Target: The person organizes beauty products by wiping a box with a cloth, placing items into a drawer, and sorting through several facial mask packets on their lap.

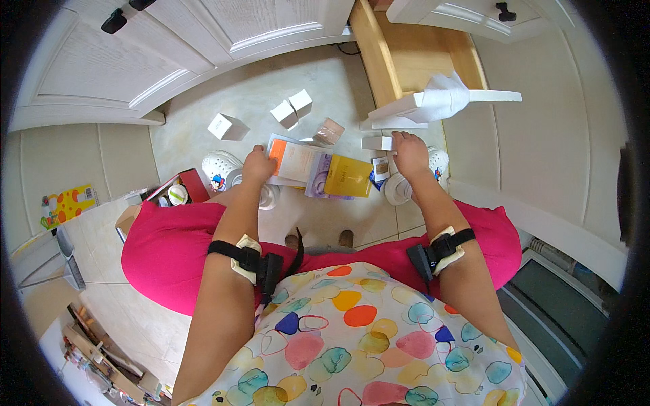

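My left hand (258, 164) grips the edge of a flat white packet with an orange corner (292, 160) lying on the tiled floor. My right hand (410, 153) rests fingers-down on a small white box (377, 143) just under the open drawer. Between the hands lie a yellow box (348, 176) on a lilac packet (318, 177) and a small white card (381, 168). Both forearms wear black straps with small devices.
An open wooden drawer (406, 61) holds white tissue (443, 98). Small white boxes (227, 126) (292, 109) and a beige one (330, 131) lie on the floor. White clogs (220, 168) are on my feet. A red box (181, 190) sits left; white cabinet doors (135, 54) stand behind.
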`<state>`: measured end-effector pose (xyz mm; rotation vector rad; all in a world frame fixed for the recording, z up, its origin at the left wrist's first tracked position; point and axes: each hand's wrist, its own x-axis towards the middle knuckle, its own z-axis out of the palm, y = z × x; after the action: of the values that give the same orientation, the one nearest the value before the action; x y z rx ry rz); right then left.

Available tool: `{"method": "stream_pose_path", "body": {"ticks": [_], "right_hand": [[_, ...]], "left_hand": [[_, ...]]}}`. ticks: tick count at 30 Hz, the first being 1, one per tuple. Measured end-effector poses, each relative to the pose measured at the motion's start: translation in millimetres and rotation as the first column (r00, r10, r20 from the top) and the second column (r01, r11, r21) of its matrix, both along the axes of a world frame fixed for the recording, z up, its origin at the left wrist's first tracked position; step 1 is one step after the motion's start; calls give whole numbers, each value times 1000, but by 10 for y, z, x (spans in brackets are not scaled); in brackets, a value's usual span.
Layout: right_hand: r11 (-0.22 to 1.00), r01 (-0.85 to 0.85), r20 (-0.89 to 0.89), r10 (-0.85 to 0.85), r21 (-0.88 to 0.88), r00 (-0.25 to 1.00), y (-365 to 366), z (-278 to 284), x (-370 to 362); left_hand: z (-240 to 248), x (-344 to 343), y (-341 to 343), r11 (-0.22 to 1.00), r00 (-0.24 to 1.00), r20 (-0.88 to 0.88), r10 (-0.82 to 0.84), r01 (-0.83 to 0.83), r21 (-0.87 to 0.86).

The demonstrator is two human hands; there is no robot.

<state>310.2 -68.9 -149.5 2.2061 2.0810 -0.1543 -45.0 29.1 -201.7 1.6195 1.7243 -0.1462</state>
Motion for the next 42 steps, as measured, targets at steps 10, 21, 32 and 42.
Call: {"method": "stream_pose_path", "body": {"ticks": [10, 21, 32, 42], "right_hand": [[992, -127, -288, 127, 18, 949, 265, 500, -622], [893, -159, -282, 38, -421, 959, 82, -49, -1085], [928, -167, -488, -19, -334, 873, -125, -933, -776], [855, -189, -580, -150, -482, 801, 11, -976, -830]], "left_hand": [[-547, -133, -88, 1000, 999, 45, -12, 12, 5], [-436, -48, -310, 934, 994, 78, 80, -102, 343], [253, 533, -731, 976, 993, 9, -115, 115, -183], [-110, 384, -844, 961, 989, 125, -78, 108, -256]]}}
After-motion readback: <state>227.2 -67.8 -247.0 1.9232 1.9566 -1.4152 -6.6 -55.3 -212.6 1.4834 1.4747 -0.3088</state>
